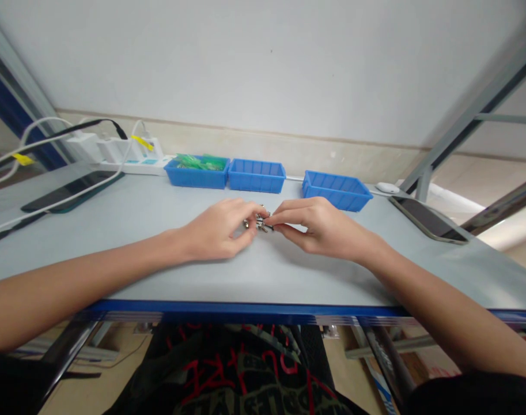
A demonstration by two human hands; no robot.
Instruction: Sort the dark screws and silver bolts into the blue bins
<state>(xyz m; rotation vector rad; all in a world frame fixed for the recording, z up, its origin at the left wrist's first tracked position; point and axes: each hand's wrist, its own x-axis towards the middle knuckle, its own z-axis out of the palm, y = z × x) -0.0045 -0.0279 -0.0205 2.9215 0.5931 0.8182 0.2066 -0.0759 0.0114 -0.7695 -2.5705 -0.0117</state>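
Head view: both hands out over a pale grey workbench [254,282], blue front edge, fingertips nearly meeting mid-bench. Task's thing = cluster of small shiny metal parts [263,227], right between the fingertips, a bit nearer the bins than the bench's front edge. Thin dark piece [270,227] pokes out of the cluster toward the right fingertips. Too small to ID or count.

Left hand [219,231]: fingers curled, thumb and forefinger bent toward each other, small gap, metal at and between the tips. Right hand [318,227]: fingers extended and close together, thumb underneath, tips narrowed to a small opening at the dark piece. Can't tell if either hand actually grips a part or just touches it; can't tell if the cluster is lifted or on the bench.

Behind the hands, along the wall side: left blue bin [196,180] with green bags [202,162] in it, middle blue bin [256,183] just beside it, right blue bin [338,199] set apart and angled. White power strip [137,168] left of the bins, plugs in it, white cables. Dark phone [72,192] on the left, cable across it. Second phone [427,219] far right, small white case [387,188] near it.
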